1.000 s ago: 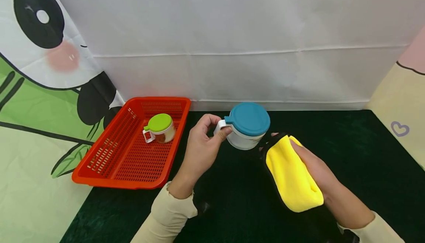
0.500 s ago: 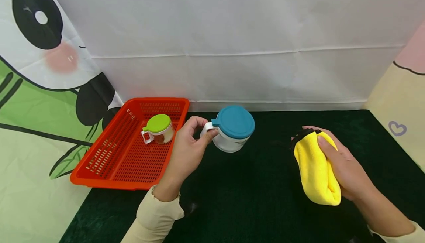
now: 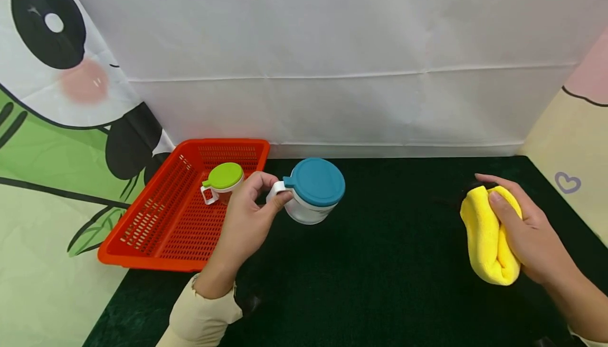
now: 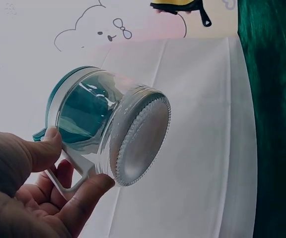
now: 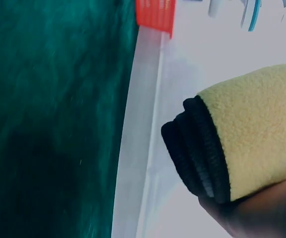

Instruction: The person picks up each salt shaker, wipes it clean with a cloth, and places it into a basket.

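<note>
My left hand grips the white handle of a glass seasoning jar with a blue lid, pinching it between thumb and fingers. In the left wrist view the jar's clear body and ridged base show, held above the table. A folded yellow cloth with dark edging is in my right hand, thumb pressed on its upper side. The right wrist view shows the cloth's layered black edge. Inside the red basket sits a smaller seasoning jar with a green lid, partly covered by my left hand.
The red plastic basket stands on the left of the dark green table cover, its right side partly behind my left arm. A white cloth backdrop rises behind the table, with printed cartoon panels at both sides.
My left hand has carried the blue-lidded jar left, toward the basket. My right hand has moved away to the right with the yellow cloth, which was close to the jar before.
</note>
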Motion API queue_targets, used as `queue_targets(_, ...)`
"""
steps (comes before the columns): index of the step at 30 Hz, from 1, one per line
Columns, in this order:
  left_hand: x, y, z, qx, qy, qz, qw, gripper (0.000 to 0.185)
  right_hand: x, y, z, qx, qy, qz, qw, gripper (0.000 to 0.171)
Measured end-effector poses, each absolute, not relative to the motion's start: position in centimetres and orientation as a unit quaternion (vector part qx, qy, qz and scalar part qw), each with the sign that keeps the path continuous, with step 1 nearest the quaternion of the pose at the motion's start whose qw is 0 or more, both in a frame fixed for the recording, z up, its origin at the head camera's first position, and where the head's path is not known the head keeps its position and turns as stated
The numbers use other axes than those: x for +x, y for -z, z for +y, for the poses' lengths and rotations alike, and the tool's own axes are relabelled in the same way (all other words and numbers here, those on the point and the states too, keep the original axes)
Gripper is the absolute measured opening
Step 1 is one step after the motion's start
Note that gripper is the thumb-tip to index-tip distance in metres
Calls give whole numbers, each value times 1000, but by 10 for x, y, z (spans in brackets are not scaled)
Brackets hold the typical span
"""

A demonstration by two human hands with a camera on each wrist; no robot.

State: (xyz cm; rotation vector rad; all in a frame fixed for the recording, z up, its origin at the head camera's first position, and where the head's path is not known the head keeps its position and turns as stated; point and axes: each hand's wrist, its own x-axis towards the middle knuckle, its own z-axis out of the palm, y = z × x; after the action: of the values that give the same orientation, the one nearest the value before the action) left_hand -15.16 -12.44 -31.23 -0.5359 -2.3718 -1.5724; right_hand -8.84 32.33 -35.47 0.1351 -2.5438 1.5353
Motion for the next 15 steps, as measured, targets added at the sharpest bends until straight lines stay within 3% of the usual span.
queue_targets(9, -146, 310, -136, -169, 529, -823, 119, 18, -94, 363, 341, -7, -453, -887, 91, 45)
queue_targets(15, -148, 310, -138, -172, 541, -814, 118, 16, -110, 387, 359, 30, -416, -905, 86, 45)
